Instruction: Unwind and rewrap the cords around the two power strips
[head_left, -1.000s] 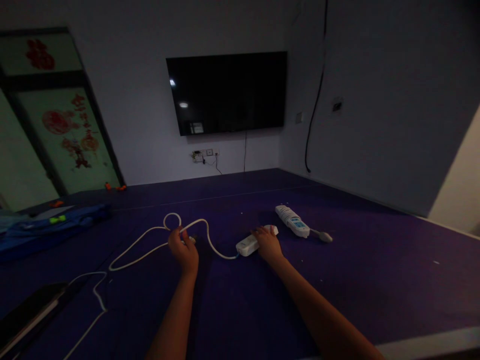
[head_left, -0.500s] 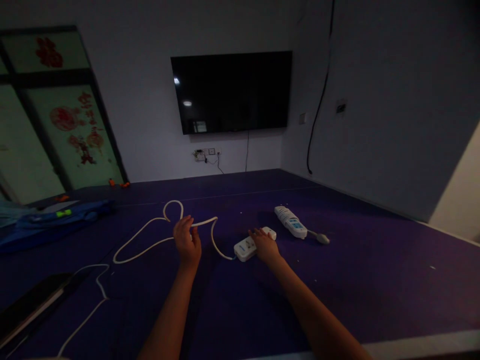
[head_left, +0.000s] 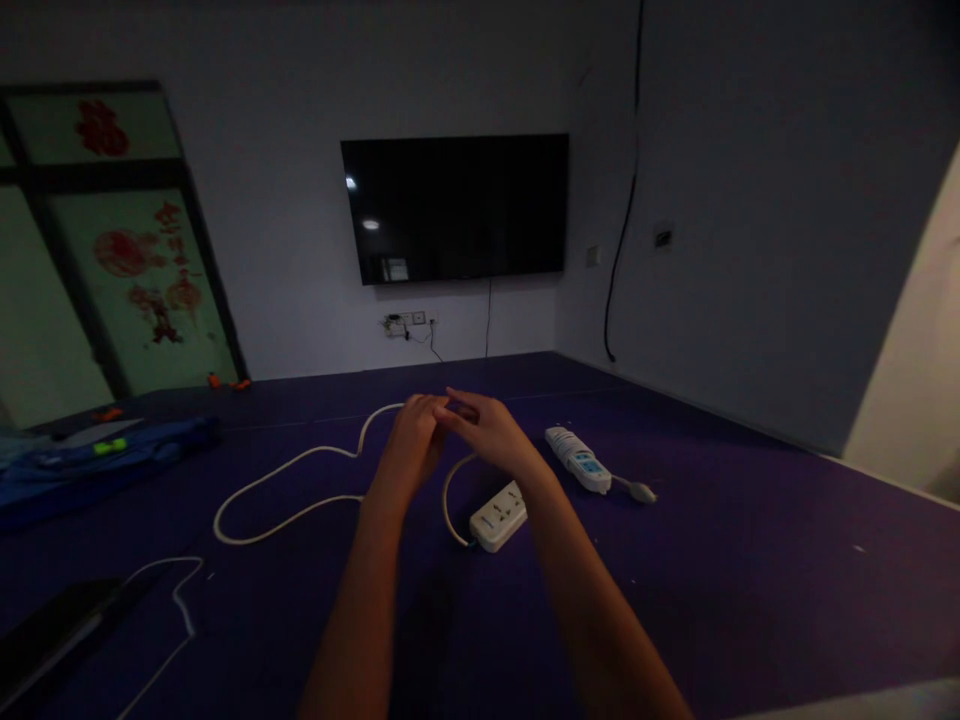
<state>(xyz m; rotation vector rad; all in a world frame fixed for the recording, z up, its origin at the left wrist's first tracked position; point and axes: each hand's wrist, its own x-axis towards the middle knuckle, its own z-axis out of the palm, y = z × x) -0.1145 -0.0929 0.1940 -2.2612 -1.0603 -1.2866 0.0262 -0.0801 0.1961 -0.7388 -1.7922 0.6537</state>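
A white power strip (head_left: 498,516) lies on the purple floor mat (head_left: 750,540), its white cord (head_left: 285,465) running left in a long loop. My left hand (head_left: 411,440) is raised above the mat with its fingers closed around the cord's end. My right hand (head_left: 484,425) meets it from the right, fingers pressed against the same spot, and the plug itself is hidden between the two hands. A second white power strip (head_left: 577,459) with blue labels lies further right, a short cable and plug (head_left: 637,489) trailing from it.
A dark television (head_left: 454,208) hangs on the far wall above a wall socket (head_left: 409,320). Blue fabric (head_left: 97,460) lies at the left by a glass door (head_left: 120,270). Another thin white cable (head_left: 176,600) and a dark flat object (head_left: 52,630) sit at the lower left.
My left hand lifted the cord's end off the mat and moved right. My right hand left the power strip and rose to join it. The cord loop pulled straighter.
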